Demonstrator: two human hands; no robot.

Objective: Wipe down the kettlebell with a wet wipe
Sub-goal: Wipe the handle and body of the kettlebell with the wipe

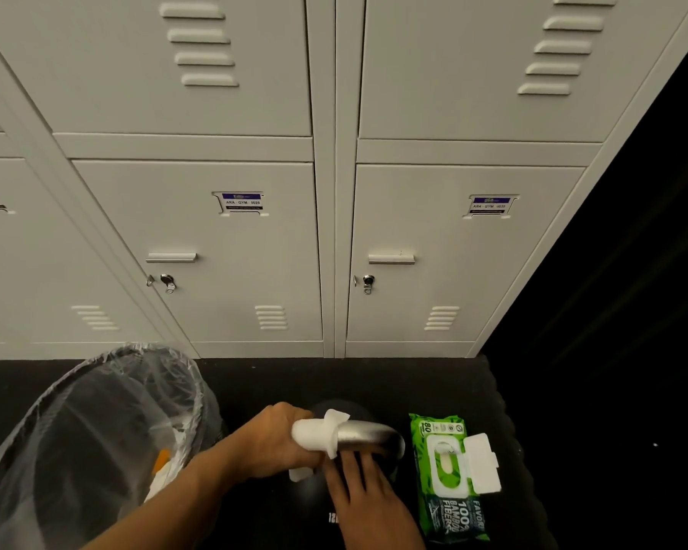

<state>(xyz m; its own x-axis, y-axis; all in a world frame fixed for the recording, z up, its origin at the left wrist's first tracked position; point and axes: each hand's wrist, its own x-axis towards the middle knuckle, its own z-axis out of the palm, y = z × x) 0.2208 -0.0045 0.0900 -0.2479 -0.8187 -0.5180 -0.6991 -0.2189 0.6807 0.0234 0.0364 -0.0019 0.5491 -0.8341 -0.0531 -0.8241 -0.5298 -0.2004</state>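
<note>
kettlebell (314, 498) body mostly hidden under hands, its number cut off, locker labels (242, 202) blurred

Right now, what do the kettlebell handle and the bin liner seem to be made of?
The kettlebell handle looks like bare brushed metal: silver-grey with a soft sheen. The bin liner seems thin clear plastic film: wrinkled, glossy, see-through.

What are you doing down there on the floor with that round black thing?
A person is cleaning a kettlebell on the dark floor in front of grey lockers. The left hand has a white wet wipe wrapped around the shiny handle. The right hand rests flat on the black ball, apparently steadying it. To the right lies a green pack of wipes, its lid flipped open. To the left stands a bin lined with a clear bag.
</note>
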